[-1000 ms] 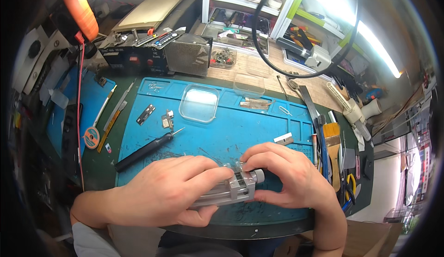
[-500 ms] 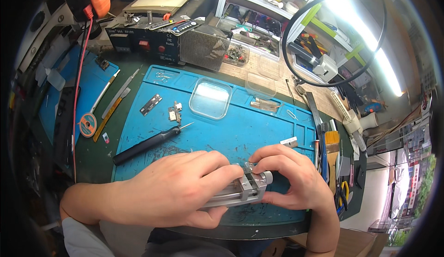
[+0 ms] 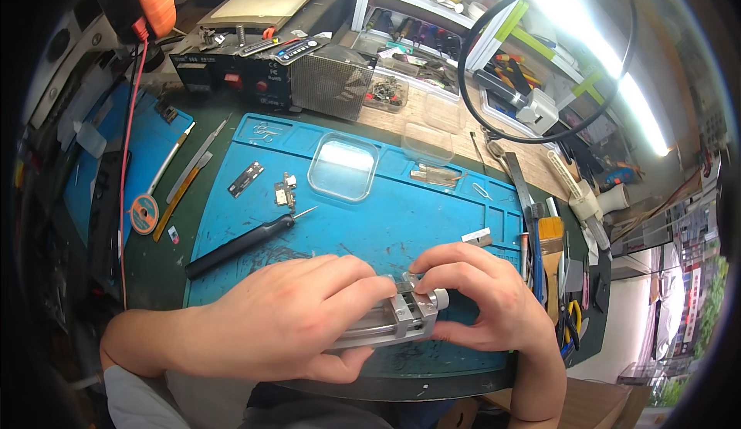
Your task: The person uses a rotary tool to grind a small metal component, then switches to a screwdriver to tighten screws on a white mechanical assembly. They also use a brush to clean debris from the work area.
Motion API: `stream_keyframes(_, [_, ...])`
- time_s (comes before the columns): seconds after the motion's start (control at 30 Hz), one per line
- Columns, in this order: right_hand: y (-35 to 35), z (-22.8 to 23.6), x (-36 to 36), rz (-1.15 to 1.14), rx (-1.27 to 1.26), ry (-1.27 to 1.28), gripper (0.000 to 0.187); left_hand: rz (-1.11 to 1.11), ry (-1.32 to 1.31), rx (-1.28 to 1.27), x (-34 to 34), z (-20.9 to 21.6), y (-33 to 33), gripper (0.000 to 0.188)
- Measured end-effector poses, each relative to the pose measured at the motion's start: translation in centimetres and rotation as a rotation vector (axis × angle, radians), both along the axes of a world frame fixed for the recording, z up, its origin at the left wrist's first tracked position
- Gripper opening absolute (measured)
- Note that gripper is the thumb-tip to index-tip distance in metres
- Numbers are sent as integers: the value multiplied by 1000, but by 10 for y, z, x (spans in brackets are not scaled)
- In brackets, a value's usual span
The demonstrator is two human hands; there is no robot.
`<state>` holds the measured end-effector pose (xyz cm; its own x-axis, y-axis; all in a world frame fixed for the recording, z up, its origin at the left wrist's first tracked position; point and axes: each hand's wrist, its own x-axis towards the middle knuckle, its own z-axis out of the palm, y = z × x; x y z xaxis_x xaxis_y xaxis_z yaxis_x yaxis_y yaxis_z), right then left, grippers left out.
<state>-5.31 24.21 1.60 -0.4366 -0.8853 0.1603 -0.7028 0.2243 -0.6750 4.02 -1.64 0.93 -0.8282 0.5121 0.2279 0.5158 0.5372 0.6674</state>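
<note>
A small silvery metal vise with a round knob at its right end is held low over the blue work mat. My left hand wraps around its long body, fingers above and thumb below. The curled fingers of my right hand pinch the jaw end from above and below. Something small sits between the jaws; the fingertips partly hide it. Beyond my left hand lies a black pen-shaped screwdriver. Farther back are a dark strip of circuit board and a few small metal parts.
A clear plastic box stands on the mat's far side. A small metal block lies past my right hand. Brushes and pliers line the right edge. Knives and a solder-wire spool lie left, before a black heater box.
The vise and both hands have shifted slightly left in the picture, along with most of the scene. Both grips look the same as before.
</note>
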Motion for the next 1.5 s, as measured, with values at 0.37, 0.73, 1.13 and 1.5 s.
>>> stream_keyframes(0.37, [15, 7, 1, -19, 175, 5, 32, -28, 76, -99, 12, -1, 11, 73])
stream_keyframes(0.73, [25, 5, 9, -21, 208, 59, 20, 31, 271, -145, 4, 6, 21, 61])
stream_keyframes(1.13, [28, 1, 8, -22, 214, -41, 25, 130, 113, -275, 9, 24, 59, 42])
stream_keyframes(1.5, [29, 8, 10, -33, 245, -57, 28, 114, 138, -330, 5, 32, 65, 37])
